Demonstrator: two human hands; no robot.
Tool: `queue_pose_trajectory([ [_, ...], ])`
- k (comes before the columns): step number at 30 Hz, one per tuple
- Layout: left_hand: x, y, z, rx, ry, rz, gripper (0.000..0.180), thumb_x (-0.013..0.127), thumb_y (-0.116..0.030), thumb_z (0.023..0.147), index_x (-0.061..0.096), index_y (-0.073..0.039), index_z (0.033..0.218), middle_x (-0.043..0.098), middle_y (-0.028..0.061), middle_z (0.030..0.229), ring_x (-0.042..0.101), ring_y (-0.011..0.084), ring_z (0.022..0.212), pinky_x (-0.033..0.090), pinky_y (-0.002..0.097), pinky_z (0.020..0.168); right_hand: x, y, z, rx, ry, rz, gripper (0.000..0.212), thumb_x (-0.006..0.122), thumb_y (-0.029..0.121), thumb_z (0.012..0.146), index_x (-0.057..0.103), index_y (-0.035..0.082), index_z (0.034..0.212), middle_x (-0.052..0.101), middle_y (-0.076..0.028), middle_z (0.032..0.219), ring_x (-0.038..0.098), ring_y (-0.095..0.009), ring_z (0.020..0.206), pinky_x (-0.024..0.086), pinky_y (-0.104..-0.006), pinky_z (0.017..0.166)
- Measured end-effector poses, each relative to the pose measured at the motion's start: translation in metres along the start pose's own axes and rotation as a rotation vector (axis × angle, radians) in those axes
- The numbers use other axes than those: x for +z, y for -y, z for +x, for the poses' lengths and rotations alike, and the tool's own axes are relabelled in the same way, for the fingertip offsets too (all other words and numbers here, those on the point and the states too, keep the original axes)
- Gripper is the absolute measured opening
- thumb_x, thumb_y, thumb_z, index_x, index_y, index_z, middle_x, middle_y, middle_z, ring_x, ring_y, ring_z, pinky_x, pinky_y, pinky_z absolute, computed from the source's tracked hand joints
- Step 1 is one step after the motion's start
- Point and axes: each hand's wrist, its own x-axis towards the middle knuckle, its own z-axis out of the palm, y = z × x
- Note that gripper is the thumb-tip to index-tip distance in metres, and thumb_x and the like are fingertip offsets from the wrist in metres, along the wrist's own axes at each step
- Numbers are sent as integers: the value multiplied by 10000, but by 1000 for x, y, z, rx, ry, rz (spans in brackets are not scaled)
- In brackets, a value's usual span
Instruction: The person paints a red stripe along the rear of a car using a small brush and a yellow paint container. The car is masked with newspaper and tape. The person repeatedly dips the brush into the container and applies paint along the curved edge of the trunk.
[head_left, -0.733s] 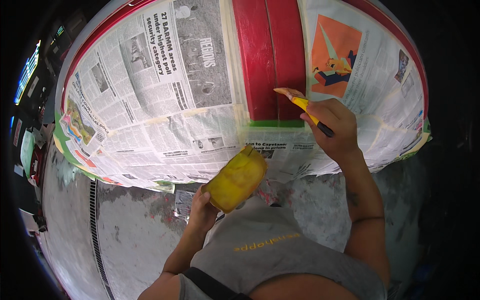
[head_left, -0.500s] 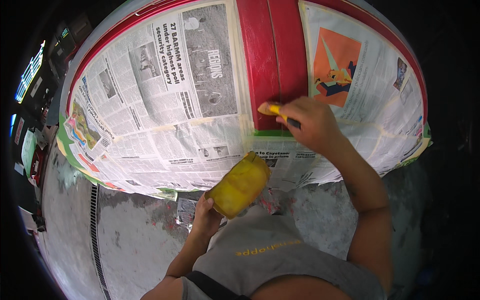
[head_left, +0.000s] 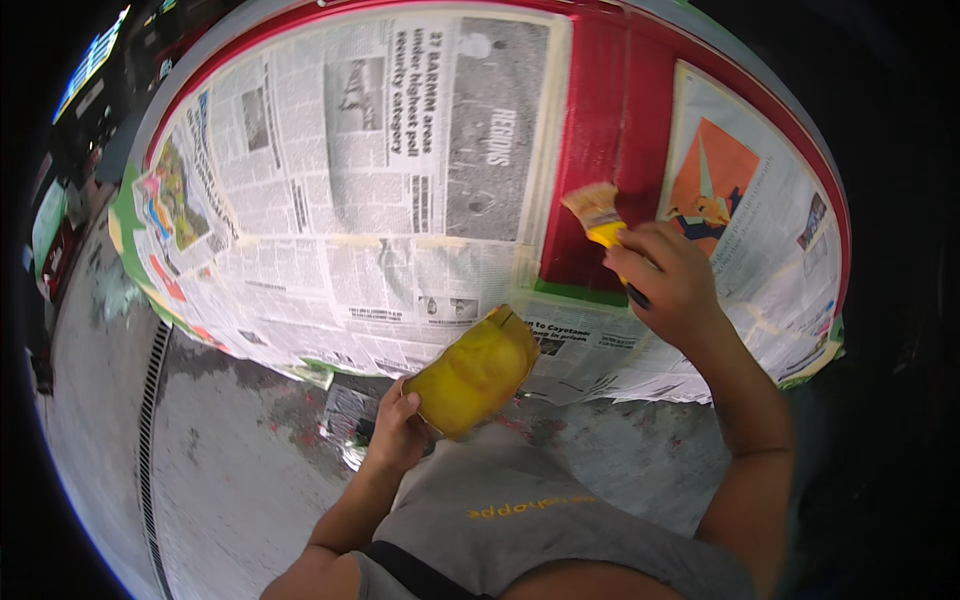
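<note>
A cut-open yellow container [head_left: 478, 375] is tilted in front of me, gripped at its lower left side by my left hand [head_left: 398, 425]. Its inside is stained yellow; whether liquid is in it I cannot tell. My right hand [head_left: 670, 285] is closed around the yellow-and-black handle of a flat paintbrush [head_left: 597, 207]. The pale bristles point up and left, over the lower left part of a glossy red strip [head_left: 635, 130]; whether they touch it I cannot tell. Newspaper masking [head_left: 330, 210] covers the curved surface on both sides of the strip, taped along its edges.
Below the strip's lower end runs a narrow green band [head_left: 580, 292]. A crumpled, dark-printed sheet [head_left: 350, 412] lies on the stained concrete floor [head_left: 220, 450]. A drain grate [head_left: 152, 400] crosses the floor at the left.
The paintbrush has turned from pointing left to pointing up-left, and its bristles sit higher along the red strip. The view has shifted, moving the masked surface rightward. My left hand still holds the container.
</note>
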Motion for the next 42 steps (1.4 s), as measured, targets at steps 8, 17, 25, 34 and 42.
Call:
queue_pose_trajectory([
  [8,-4,-13,14,-18,-51,152,584,872,-307,941,590,6,1344,721,104,1172,741,172,1064,659,361,867,-15,60,-13,233,196,744,359,940,-9,832,753,33,1135,815,-145,1111,805,-303,972,641,-390,861],
  [17,15,-15,17,-88,-82,133,575,859,-306,974,570,0,1365,705,115,1214,732,193,1079,645,366,840,23,73,-34,611,411,826,203,865,2,954,714,-9,1090,808,-132,1091,802,-219,959,638,-330,841],
  [25,14,-10,16,-72,-86,-2,567,839,-328,983,567,-19,1372,686,113,1238,723,213,1091,649,422,880,61,52,-92,1332,-258,1616,120,745,98,1087,660,50,1155,783,-125,1044,807,-242,919,633,-343,729],
  [34,13,-7,25,-68,-88,-61,483,834,-356,982,584,-88,1297,666,77,1237,689,198,1141,620,435,925,39,23,-79,1024,-643,1469,144,741,71,1089,670,63,1214,801,-156,1221,799,-264,1096,642,-402,860],
  [42,0,-1,30,-91,-79,-81,449,811,-318,1004,589,-72,1306,665,77,1228,696,199,1116,630,431,902,28,-1,-32,30,24,241,373,864,-133,825,696,5,1129,774,-224,1314,782,-411,1122,643,-469,955],
])
